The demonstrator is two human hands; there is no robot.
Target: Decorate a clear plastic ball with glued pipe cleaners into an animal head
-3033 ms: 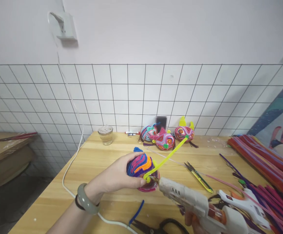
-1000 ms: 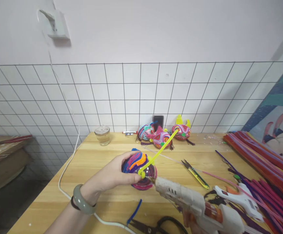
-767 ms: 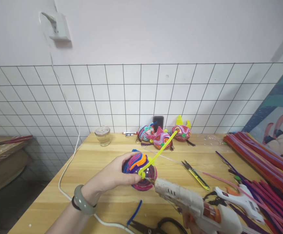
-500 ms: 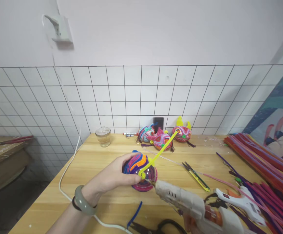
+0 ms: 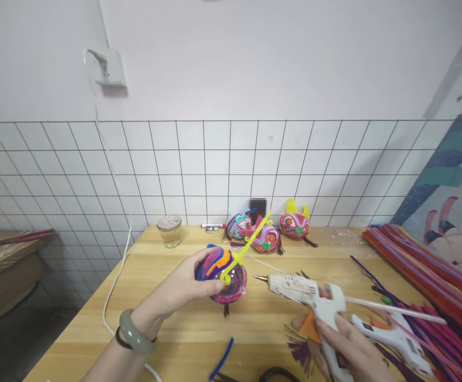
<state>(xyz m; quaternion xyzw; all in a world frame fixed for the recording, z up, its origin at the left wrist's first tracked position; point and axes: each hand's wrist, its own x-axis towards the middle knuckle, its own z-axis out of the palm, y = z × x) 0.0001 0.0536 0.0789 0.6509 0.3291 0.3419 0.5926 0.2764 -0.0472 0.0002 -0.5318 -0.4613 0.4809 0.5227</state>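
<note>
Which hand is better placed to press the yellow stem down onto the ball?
Left, probably. The left hand already grips the ball with its thumb beside the yellow stem; the right hand holds the glue gun.

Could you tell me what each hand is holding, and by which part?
Left hand cups the colourful ball from its left side; right hand holds the glue gun by its handle.

No legible text, labels, brands or numbers anywhere. Glue gun (image 5: 306, 292) in right hand (image 5: 348, 350): white body, no readable marking. Marker (image 5: 212, 226) at the wall, well beyond the left hand's fingers (image 5: 210, 284): print too small to read. Painted board (image 5: 449, 201) far right: picture only, no lettering.
</note>
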